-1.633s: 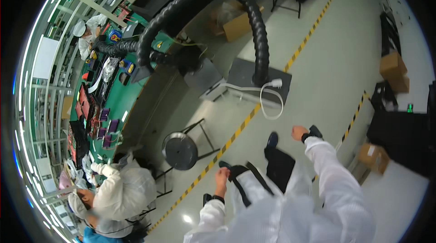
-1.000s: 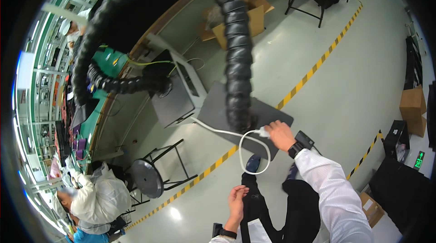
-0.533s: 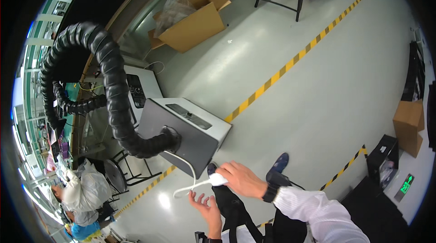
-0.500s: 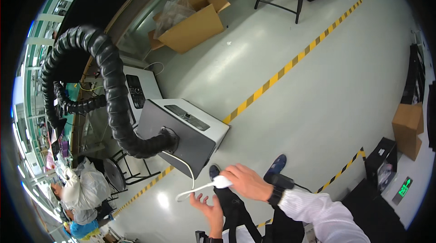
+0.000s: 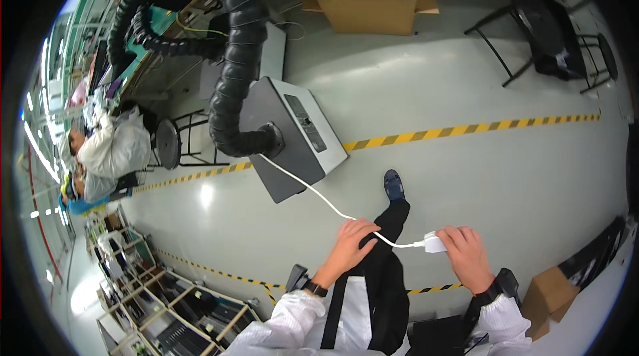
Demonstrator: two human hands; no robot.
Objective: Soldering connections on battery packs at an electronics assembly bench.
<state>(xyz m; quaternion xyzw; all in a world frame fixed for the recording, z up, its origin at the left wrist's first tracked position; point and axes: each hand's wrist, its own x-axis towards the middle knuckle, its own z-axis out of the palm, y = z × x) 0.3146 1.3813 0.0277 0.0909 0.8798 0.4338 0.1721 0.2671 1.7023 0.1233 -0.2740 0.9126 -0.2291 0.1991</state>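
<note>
A white cord [image 5: 307, 187] runs from the grey-and-white box-shaped machine [image 5: 293, 150] toward me and stretches between my hands. My left hand [image 5: 347, 247] has its fingers closed round this cord partway along. At the cord's end is a white plug-like block [image 5: 434, 243]; its exact kind is partly hidden by my fingers. My right hand [image 5: 466, 257] grips that block. A thick black ribbed hose [image 5: 234, 70] rises from the machine's top, beside where the cord comes out.
Yellow-and-black tape [image 5: 426, 135] crosses the grey floor. An open cardboard box [image 5: 369, 16] and black stools [image 5: 539, 23] stand beyond it. Seated people in pale clothing [image 5: 116, 146] work at the left. Shelving racks [image 5: 166, 309] are lower left; another cardboard box [image 5: 549, 296] is lower right.
My right hand has moved right with the white block. The left hand, open beneath the cord before, now grips it. My view has turned, and the cord is drawn out longer.
</note>
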